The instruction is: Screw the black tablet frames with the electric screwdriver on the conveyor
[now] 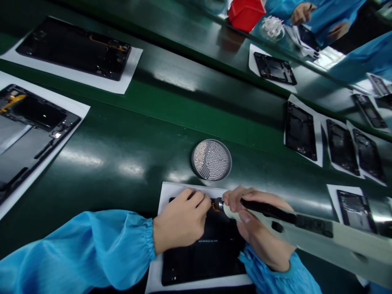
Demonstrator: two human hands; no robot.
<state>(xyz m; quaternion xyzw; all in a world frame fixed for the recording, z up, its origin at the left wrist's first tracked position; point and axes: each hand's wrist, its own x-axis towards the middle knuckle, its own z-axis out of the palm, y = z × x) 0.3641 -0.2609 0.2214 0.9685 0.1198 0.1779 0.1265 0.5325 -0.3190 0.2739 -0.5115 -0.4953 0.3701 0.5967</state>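
A black tablet [208, 249] lies on a white sheet [171, 188] at the near edge of the bench. My right hand [260, 220] is wrapped round a pale electric screwdriver [312, 234], held nearly level with its metal nose at the tablet's top edge. My left hand [183, 216] rests over the tablet's upper left, its fingers curled and pinched together close to the screwdriver nose. What these fingertips hold, if anything, is hidden. Beyond my hands stands a round metal dish [216, 159] with a perforated bottom; small screws gather on its left side.
Opened tablets on white sheets lie at left, one upper [76, 47] and one lower [33, 126]. Several more, including one tablet [301, 130], line the right. A red bin [246, 14] stands at the back. A co-worker in blue sleeves handles a device [308, 36] across the bench.
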